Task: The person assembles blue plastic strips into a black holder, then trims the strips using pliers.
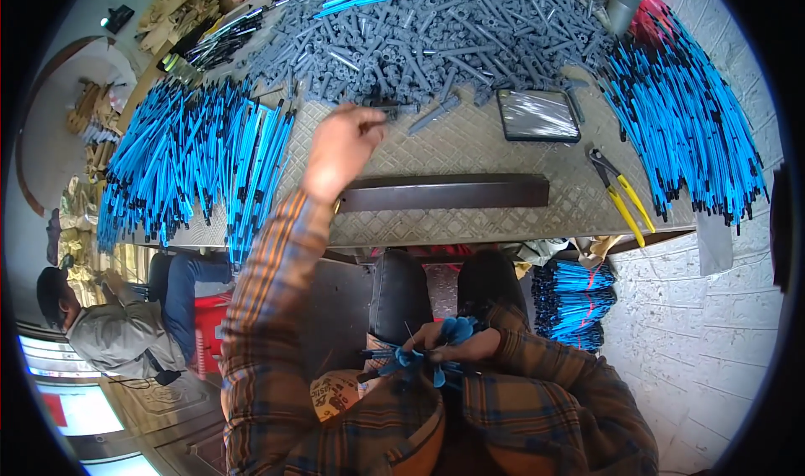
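Textured tan tabletop [470, 153]: our left hand [345, 143] is hovering beside heaped grey plastic parts [419, 61], grip unclear. Nearest us, right hand [466, 347] is clasping petalled blue plastic pieces [458, 329], probably light, stiff, best held mid-length.

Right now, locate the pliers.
In the head view, the pliers lie on the table, at right, between the dark bar and the right blue rod pile.

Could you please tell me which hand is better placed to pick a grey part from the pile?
Probably the left hand: it is over the table, near the grey pile, while the right hand is farther from it, holding blue pieces.
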`<move>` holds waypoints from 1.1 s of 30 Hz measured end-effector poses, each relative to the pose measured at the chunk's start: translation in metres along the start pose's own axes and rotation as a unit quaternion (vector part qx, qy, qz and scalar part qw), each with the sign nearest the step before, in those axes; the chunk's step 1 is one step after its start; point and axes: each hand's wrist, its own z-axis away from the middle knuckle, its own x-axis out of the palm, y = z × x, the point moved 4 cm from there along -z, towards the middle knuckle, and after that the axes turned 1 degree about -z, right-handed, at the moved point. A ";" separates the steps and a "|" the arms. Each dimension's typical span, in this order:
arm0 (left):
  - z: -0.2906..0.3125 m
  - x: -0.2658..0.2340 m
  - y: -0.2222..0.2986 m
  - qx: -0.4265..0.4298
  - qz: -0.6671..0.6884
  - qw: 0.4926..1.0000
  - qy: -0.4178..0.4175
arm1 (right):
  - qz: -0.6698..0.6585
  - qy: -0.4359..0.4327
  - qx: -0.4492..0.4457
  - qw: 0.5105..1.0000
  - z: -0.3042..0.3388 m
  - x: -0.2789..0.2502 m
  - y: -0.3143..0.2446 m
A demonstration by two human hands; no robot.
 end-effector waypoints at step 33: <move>0.208 0.011 0.049 -0.244 0.506 0.740 -0.371 | 0.053 0.039 0.074 0.995 -0.013 0.014 -0.007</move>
